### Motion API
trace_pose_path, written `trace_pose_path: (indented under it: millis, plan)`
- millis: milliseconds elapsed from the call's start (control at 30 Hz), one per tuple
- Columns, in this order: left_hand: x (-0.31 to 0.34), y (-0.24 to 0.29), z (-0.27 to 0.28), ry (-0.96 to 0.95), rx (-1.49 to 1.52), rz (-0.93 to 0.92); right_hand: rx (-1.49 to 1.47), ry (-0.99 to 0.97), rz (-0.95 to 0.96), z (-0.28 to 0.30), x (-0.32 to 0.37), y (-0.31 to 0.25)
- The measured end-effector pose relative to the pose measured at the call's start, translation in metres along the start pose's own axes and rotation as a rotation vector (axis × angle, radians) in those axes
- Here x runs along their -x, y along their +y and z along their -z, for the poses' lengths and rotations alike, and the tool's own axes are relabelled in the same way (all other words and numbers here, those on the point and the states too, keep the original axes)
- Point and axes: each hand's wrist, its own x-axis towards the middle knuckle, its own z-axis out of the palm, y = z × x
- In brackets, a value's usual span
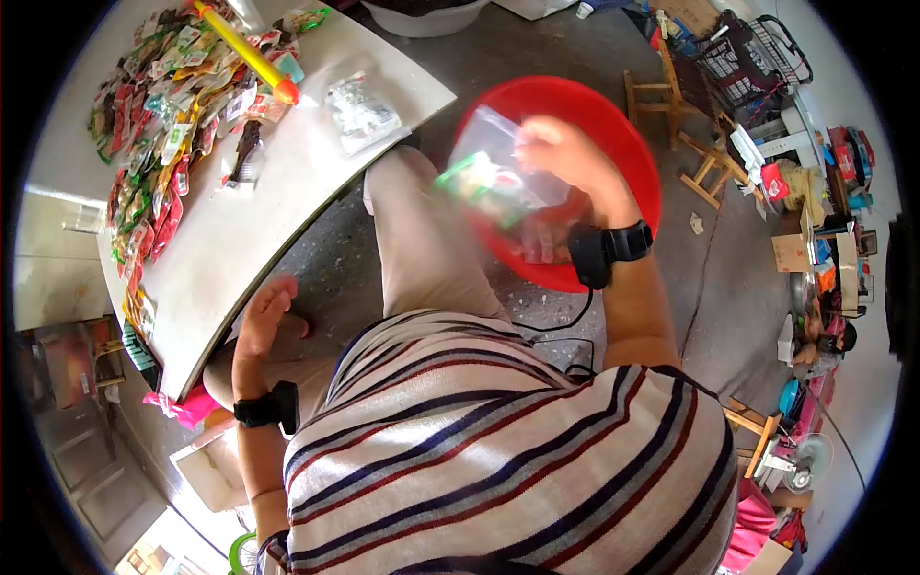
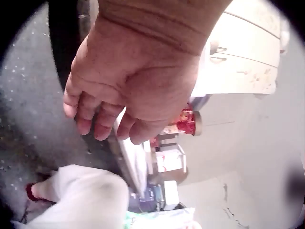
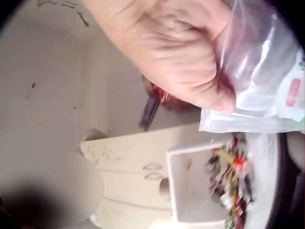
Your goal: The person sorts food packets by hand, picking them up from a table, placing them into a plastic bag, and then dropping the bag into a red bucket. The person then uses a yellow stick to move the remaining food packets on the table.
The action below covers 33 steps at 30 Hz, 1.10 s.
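My right hand (image 1: 570,158) pinches the edge of a clear plastic bag (image 1: 491,134) over a red basin (image 1: 628,120). Green and white print shows on the bag's lower part, blurred in the head view. Close up in the right wrist view, the thumb presses on the edge of the transparent bag (image 3: 257,71). My left hand (image 1: 264,321) hangs beside the table edge with its fingers loosely bent and nothing in them. In the left wrist view its palm and fingertips show bare.
A white table (image 1: 287,196) at the left bears a heap of small colourful packets (image 1: 177,129), a yellow tube with a red tip (image 1: 244,48) and a clear bag (image 1: 362,110). Wooden stools (image 1: 709,171) stand right of the basin. A cable (image 1: 565,326) hangs from the right wrist.
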Motion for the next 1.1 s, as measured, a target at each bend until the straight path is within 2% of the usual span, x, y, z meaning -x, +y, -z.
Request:
trace_pose_path:
  millis: [33, 67, 133, 167, 233, 267, 367, 433, 500, 533, 567, 600, 633, 667, 700, 767, 867, 967, 1067, 1100]
  plan:
    - [-0.005, -0.020, -0.003, 0.069, -0.032, -0.011, 0.005, 0.030, -0.001, 0.011, 0.003, 0.025]
    - [-0.008, -0.034, -0.006, 0.049, -0.001, 0.040, 0.009, 0.061, -0.002, 0.019, 0.006, 0.054]
    - [-0.013, -0.064, -0.009, 0.007, 0.057, 0.144, 0.218, 0.243, -0.269, 0.025, 0.015, 0.102]
    - [-0.025, -0.119, 0.005, -0.102, 0.090, 0.061, 0.311, 0.210, -0.123, 0.033, 0.016, 0.142]
    - [-0.049, -0.225, 0.030, -0.329, 0.184, -0.094, 0.385, 0.294, -0.197, 0.032, 0.027, 0.190]
    - [-0.039, -0.222, 0.025, -0.215, 0.082, -0.025, 0.449, 0.333, -0.225, 0.032, 0.032, 0.202]
    - [-0.013, -0.199, 0.008, 0.116, -0.203, 0.204, 0.645, 0.369, -0.493, 0.026, 0.058, 0.193]
    - [-0.009, -0.181, 0.004, 0.151, -0.169, 0.239, 0.904, 0.249, -0.589, 0.040, 0.067, 0.251]
    - [-0.008, -0.179, 0.000, 0.156, -0.121, 0.278, 1.525, -0.124, -0.355, 0.064, 0.071, 0.364]
    - [-0.009, -0.183, 0.002, 0.143, -0.091, 0.295, 1.685, -0.192, -0.269, 0.074, 0.077, 0.404]
    - [-0.011, -0.187, 0.004, 0.129, -0.062, 0.311, 1.657, -0.148, -0.317, 0.083, 0.079, 0.411]
    - [-0.014, -0.193, 0.005, 0.114, -0.225, 0.067, 1.628, -0.103, -0.363, 0.090, 0.081, 0.411]
    - [-0.016, -0.199, 0.006, 0.096, -0.385, -0.178, 1.234, 0.166, -0.517, 0.099, 0.085, 0.411]
    - [-0.016, -0.205, 0.007, 0.084, -0.398, -0.179, 0.831, 0.476, -0.562, 0.107, 0.089, 0.411]
    - [-0.015, -0.200, 0.005, 0.073, -0.410, -0.181, 0.921, 0.463, -0.671, 0.111, 0.086, 0.370]
    - [-0.006, -0.145, -0.008, 0.068, -0.135, 0.300, 1.096, 0.402, -0.897, 0.115, 0.080, 0.266]
    - [-0.008, -0.162, -0.010, 0.173, -0.269, 0.240, 1.323, 0.563, -0.747, 0.149, 0.090, 0.256]
    - [-0.006, -0.143, -0.011, 0.109, -0.131, 0.393, 1.322, 0.617, -0.803, 0.160, 0.106, 0.254]
    - [-0.021, -0.248, 0.023, 0.088, -0.289, 0.260, 1.213, 0.686, -0.999, 0.145, 0.119, 0.265]
    - [-0.019, -0.235, 0.021, 0.092, -0.279, 0.287, 1.229, 0.635, -1.030, 0.142, 0.120, 0.277]
